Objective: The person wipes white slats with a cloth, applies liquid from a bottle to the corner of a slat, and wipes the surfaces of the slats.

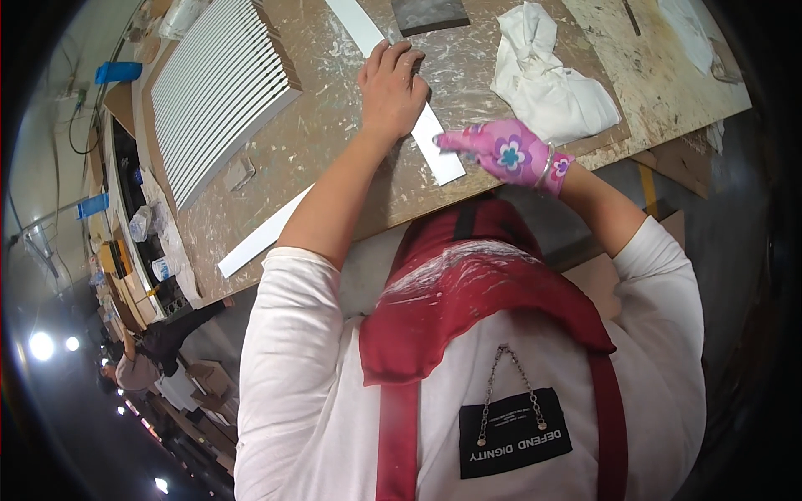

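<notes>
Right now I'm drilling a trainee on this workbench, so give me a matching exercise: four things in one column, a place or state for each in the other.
Things:
1. left hand
2. right hand
3. white cloth
4. slatted white panel

Places or states:
A. crumpled on the bench, beyond the gloved hand
B. bare, pressed flat on the white strip
C. in a pink flowered glove
D. lying at the bench's left side

Pairs: 1-B, 2-C, 3-A, 4-D

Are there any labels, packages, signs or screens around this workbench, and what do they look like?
Label patch: on the person's apron chest, a black rectangle with small pale lettering, hung on a thin metal chain.
Blue tags: two flat blue pieces at the far left edge by the wall; too small to tell more.
Small container: left of the bench edge, whitish with a blue band.
No screens show.
</notes>
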### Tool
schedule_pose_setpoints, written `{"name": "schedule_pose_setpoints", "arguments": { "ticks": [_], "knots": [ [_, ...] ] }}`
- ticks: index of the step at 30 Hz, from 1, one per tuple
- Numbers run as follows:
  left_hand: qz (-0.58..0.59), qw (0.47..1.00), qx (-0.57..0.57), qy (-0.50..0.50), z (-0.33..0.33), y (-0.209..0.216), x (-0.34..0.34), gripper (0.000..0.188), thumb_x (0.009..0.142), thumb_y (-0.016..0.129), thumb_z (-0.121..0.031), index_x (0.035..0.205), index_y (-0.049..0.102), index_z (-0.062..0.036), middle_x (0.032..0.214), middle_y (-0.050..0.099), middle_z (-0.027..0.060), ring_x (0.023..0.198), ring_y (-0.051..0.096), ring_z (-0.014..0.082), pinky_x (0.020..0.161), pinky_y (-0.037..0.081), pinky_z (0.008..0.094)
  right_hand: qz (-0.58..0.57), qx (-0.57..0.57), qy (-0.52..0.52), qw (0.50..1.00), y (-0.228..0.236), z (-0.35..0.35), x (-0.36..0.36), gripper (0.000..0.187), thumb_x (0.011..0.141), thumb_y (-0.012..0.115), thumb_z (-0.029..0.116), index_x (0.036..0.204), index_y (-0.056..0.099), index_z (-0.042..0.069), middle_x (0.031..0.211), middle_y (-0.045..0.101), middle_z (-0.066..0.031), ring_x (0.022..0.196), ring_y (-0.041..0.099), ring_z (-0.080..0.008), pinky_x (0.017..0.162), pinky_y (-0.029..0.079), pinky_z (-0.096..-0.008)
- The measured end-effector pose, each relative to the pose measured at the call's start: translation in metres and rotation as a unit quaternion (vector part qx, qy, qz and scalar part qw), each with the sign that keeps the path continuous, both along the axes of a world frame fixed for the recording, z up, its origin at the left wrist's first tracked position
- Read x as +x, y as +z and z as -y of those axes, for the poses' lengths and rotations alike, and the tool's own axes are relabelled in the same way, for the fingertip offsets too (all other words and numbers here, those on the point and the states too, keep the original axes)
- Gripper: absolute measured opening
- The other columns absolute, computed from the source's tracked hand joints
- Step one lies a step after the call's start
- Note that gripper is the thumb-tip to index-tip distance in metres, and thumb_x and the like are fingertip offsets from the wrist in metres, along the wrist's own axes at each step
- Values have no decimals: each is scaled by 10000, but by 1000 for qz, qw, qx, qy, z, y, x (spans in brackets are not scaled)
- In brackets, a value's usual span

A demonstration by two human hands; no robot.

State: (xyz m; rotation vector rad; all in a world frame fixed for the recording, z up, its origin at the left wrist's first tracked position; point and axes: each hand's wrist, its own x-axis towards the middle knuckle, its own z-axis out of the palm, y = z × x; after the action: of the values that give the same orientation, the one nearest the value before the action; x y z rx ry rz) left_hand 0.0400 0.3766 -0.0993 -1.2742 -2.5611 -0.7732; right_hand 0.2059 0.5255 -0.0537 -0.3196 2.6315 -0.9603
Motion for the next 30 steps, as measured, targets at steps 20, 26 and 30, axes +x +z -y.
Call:
{"name": "schedule_pose_setpoints", "arguments": {
  "ticks": [20,26,30],
  "knots": [
    [-9,1000,-2,12,0,0,1,384,792,509,-195,1164,598,-163,1293,541,43,1310,393,314,1067,288,472,-9,125,199,972,12,-4,-11,443,922,471,104,1339,513,249,898,679,-81,696,665,-248,596,522,-365],
    [2,1000,-21,19,-1,2,3,384,797,503,-198,1169,593,-167,1312,528,40,1324,378,308,1077,276,469,-27,47,161,985,9,-4,-5,387,934,477,140,1307,543,218,937,695,-75,755,671,-245,633,534,-354],
    [7,1000,-10,18,0,3,3,381,799,503,-197,1168,593,-169,1315,525,38,1323,379,302,1080,274,466,-45,-34,72,996,-2,-7,-9,437,919,454,90,1335,513,211,886,685,-102,731,658,-284,631,528,-376]
  ]
}}
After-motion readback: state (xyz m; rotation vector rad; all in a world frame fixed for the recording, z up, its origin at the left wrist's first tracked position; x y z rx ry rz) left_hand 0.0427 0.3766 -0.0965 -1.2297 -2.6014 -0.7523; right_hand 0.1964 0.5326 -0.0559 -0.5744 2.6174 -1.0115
